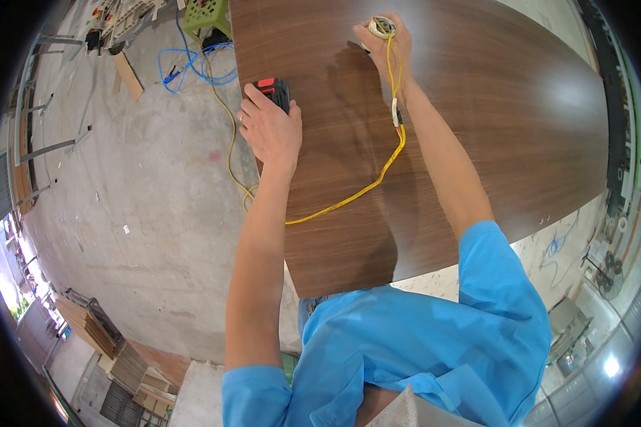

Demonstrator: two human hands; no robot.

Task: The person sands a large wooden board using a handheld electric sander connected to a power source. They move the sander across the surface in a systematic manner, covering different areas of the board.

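My left hand (272,132) is closed around a black-and-red block that looks like a power tool battery pack (276,91), near the left edge of the brown wood-grain board (335,249). Whether a tool body continues under the palm is hidden. Farther off and to the right, my right hand (399,50) grips a round, pale-ended corded device (382,28) just over the board. Its exact kind does not show. Yellow wires leave that end, pass a white-wrapped joint (395,112) beside my right wrist, and merge into a yellow cable (352,201) running left across the board.
Beyond the board's left edge, the yellow cord continues over the concrete floor (157,235). A tangled blue cord (192,67) lies there beside a green plastic stool (208,18). Metal frames (50,149) stand far left. At the right is a fan (609,274).
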